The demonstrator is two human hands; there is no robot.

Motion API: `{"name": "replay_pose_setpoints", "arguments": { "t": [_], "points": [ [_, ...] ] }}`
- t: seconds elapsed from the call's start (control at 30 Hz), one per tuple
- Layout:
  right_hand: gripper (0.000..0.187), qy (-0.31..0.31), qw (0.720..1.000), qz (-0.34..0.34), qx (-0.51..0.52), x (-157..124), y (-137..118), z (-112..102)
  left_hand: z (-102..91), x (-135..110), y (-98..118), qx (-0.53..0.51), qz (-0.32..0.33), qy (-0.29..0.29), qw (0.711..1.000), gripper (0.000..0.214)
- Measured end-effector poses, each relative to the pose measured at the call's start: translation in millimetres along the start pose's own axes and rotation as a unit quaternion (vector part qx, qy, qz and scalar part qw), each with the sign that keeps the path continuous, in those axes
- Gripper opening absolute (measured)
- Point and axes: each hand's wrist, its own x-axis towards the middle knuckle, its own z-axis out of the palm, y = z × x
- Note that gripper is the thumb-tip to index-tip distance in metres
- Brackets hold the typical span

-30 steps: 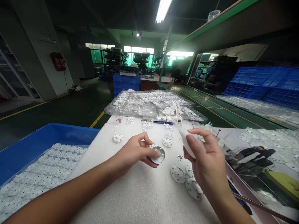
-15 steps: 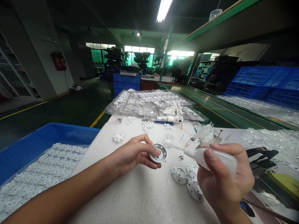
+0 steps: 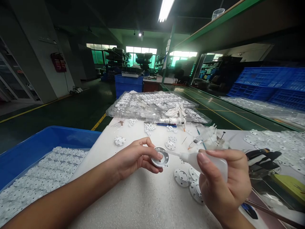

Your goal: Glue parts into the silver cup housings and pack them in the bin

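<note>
silver disc (image 3: 160,158) is held just above the white foam mat (image 3: 143,197), roughly mid-table, with its hollow face tipped toward the right. going left to right: at the far left there's a blue bin (image 3: 43,140) full of small white round parts (image 3: 35,181), sitting right beside the mat's edge. then comes the left hand (image 3: 135,158), with fingers curled in tight and thumb and fingertips closed on the disc's rim, so it's got a proper pinch on it. next is the squeeze bottle (image 3: 209,163), whitish and lying nearly level. its thin nozzle reaches left with the tip right at the disc's face, but i can't tell if it actually touches. the right hand (image 3: 225,187) is wrapped around the bottle's body, thumb and fingers closed on it. just below the nozzle, three white discs (image 3: 181,176) lie flat on the mat, bunched close together. further right a black tool (image 3: 262,156) rests on a shiny sheet. along the back of the table are clear trays (image 3: 152,106) loaded with little white bits.
</note>
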Motion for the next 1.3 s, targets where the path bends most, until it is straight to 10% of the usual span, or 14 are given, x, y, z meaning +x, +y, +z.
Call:
{"name": "replay_pose_setpoints", "arguments": {
  "t": [1.3],
  "points": [
    [0.011,-0.012,0.999,-0.045,-0.023,2.8,-9.0,2.7,-2.2,-0.5,-0.7,0.014,0.000,-0.022,1.000,0.031]
  ]
}}
